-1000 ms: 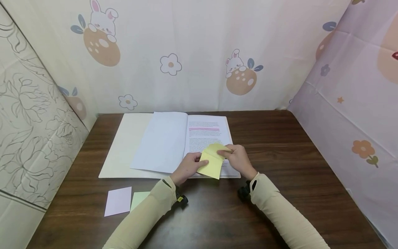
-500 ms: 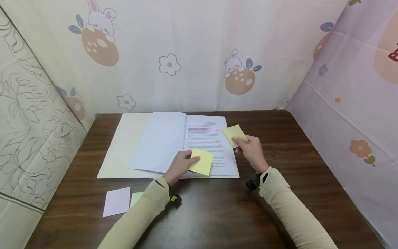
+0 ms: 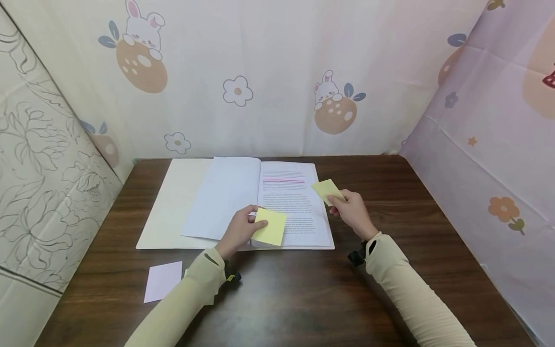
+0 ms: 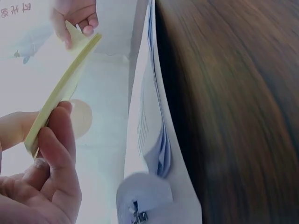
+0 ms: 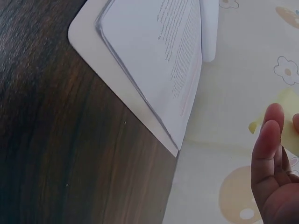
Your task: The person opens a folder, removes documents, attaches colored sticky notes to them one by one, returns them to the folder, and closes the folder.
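Yellow sheet point(image 3: 327, 190) now apart from yellow pad point(image 3: 272, 227), sheet moved right, pad left

Looks like small desk nook, homelike; cannot be pinned to any one building type. Closed in at back by pale cloth point(image 3: 277, 72) in rabbit, fruit and flower print, nursery style; on right by lilac-tinted cloth point(image 3: 481, 111); on left by white covering point(image 3: 47, 159) with line-drawn blooms. Fitted with dark wood-grain table point(image 3: 295, 303), bearing open folder point(image 3: 169, 212), printed pages point(image 3: 286, 205), yellow note pad point(image 3: 272, 230), lilac paper square point(image 3: 162, 282).
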